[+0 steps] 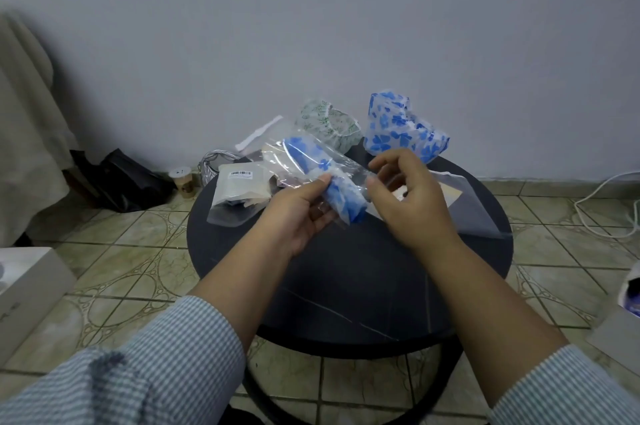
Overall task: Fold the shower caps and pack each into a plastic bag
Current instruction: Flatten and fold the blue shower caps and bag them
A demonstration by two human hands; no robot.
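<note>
- Cap (341, 196), blue-flowered and rolled tight, sits inside a clear bag (304, 161) held between both hands above the worktop (346, 286).
- Left hand (301, 213) pinches the bag with thumb over it.
- Right hand (408, 196) has curled fingers gripping the bag's near end.
- Beyond the hands lie a second blue cap (401, 128) and a green one (327, 123).

A home room: patterned floor tiles (131, 244), small round black table (346, 286), plain wall (311, 26).

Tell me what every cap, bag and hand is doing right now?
rolled blue cap: inside the held bag.
clear bag: held above the table, both hands pinching it.
left hand: gripping the bag.
right hand: pinching the bag.
blue flower cap: loose, unpacked.
green cap: loose, unpacked.
</note>
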